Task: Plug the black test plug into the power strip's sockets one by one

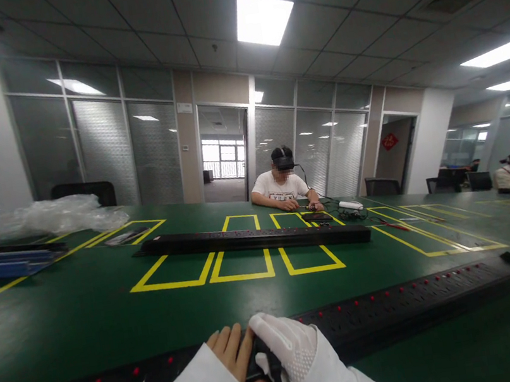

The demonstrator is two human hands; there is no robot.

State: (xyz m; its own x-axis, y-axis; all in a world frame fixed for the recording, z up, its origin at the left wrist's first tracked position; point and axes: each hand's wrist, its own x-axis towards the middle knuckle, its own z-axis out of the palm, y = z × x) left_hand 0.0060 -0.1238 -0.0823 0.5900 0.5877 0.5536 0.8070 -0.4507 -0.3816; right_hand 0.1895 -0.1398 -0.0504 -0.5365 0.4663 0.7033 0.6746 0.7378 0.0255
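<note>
Glass partitions (102,131) stand behind a green bench (113,330). Across it, at the bare left hand (231,351) and white-gloved right hand (285,346), lies a long black bar (387,308) with red dots, perhaps placed so its middle is in easy reach. Left fingers lie nearly straight over it, seemingly steadying it; whether they grip cannot be told. Right fingers curl round a dark handle-like thing (276,372). Beyond both hands, yellow tape outlines (241,276) probably mark set-down spots. Farther right, a red sign (389,141) is unreadable.
</note>
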